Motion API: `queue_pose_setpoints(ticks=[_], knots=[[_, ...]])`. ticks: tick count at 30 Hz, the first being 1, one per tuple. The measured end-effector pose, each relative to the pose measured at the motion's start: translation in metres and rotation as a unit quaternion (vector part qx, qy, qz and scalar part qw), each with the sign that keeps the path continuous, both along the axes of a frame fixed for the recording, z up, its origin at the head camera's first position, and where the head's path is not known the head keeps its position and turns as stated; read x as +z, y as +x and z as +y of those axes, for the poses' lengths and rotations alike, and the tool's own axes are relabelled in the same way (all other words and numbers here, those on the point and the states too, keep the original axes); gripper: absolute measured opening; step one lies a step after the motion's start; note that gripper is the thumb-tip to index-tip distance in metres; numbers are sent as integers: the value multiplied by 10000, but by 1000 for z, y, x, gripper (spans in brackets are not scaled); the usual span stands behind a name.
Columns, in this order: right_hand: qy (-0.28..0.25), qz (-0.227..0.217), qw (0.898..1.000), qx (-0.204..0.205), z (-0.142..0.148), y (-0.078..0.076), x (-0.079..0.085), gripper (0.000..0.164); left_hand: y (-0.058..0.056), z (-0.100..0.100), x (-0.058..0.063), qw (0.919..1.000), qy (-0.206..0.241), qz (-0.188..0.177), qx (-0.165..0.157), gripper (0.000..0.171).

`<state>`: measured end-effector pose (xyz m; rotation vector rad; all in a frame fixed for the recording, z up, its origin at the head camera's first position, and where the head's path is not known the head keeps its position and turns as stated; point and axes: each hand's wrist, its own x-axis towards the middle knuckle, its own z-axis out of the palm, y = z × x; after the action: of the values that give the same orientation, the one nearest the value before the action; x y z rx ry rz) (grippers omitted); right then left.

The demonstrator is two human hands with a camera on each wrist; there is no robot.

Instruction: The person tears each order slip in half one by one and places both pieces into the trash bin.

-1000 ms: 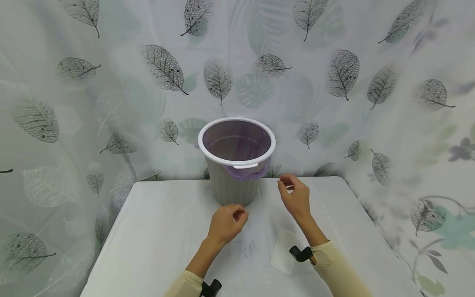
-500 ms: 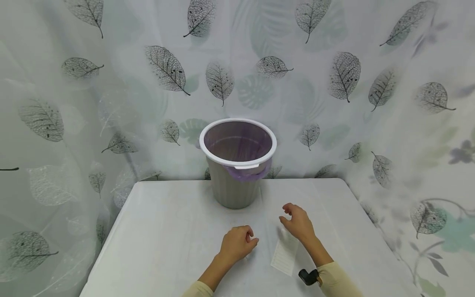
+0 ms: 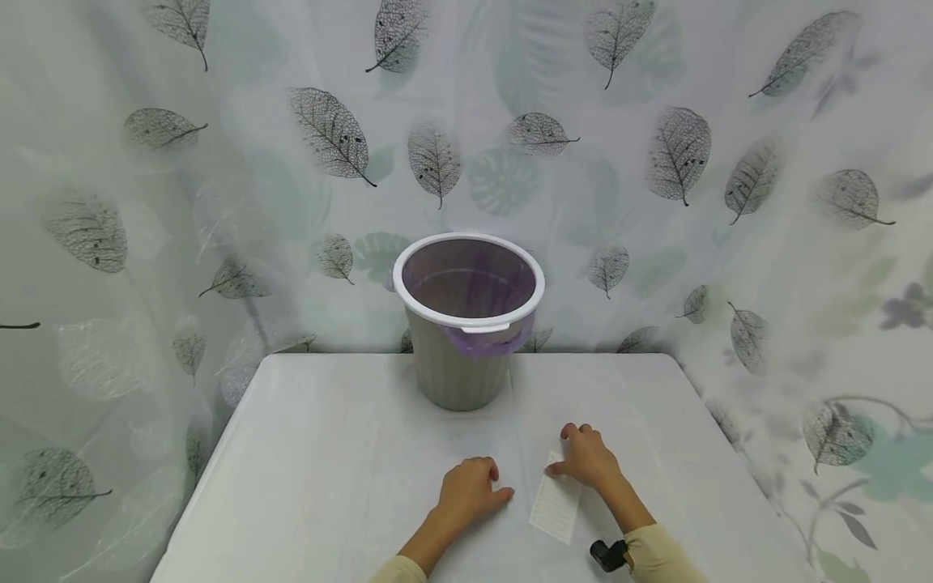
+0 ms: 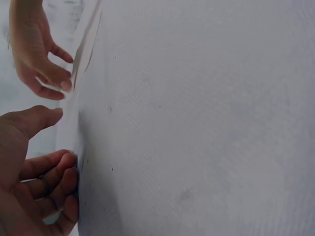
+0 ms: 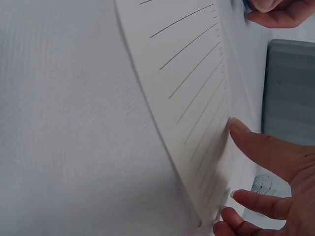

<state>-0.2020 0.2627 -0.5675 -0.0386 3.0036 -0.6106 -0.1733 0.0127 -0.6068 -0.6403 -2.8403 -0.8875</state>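
Note:
A slip of white paper printed with ruled lines lies on the white table. My right hand is over its far end, thumb and fingers spread apart. In the right wrist view the thumb touches the edge of the lined paper, while the fingertips are down by its far corner. To the left of the slip, my left hand rests low at the tabletop, loosely curled with nothing in it. The left wrist view shows a gap between its thumb and fingers.
Near the table's back edge stands a grey bin with a white rim and a purple bag lining it. Behind the white table hangs a curtain with a leaf print.
Both hands have come down and toward me, away from the bin. My right hand has reached the paper slip and its fingers have spread. The bin has stayed in place.

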Motion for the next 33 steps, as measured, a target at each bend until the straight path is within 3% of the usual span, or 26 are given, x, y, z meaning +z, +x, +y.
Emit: queue_pose_setpoints(ticks=[9,14,19,22,27,33], knots=[[-314,-252,9991,136,1,4,-6,45,4,5,2,9995,-128,268,-76,40],[-833,-209,9954,430,1,9,-8,36,5,4,4,9999,40,7,-166,39],[-1666,114,9769,1334,-4,7,-5,26,3,1,12,9969,557,-400,-380,41],[-2061,364,9643,1622,-9,5,4,16,-1,-2,23,9916,1033,-622,-458,36],[-2618,684,9487,1635,-20,4,22,13,-9,-11,41,9809,1742,-723,-477,7],[-3174,758,9363,1300,-30,5,36,12,-12,-28,62,9712,2226,-717,-457,6]])
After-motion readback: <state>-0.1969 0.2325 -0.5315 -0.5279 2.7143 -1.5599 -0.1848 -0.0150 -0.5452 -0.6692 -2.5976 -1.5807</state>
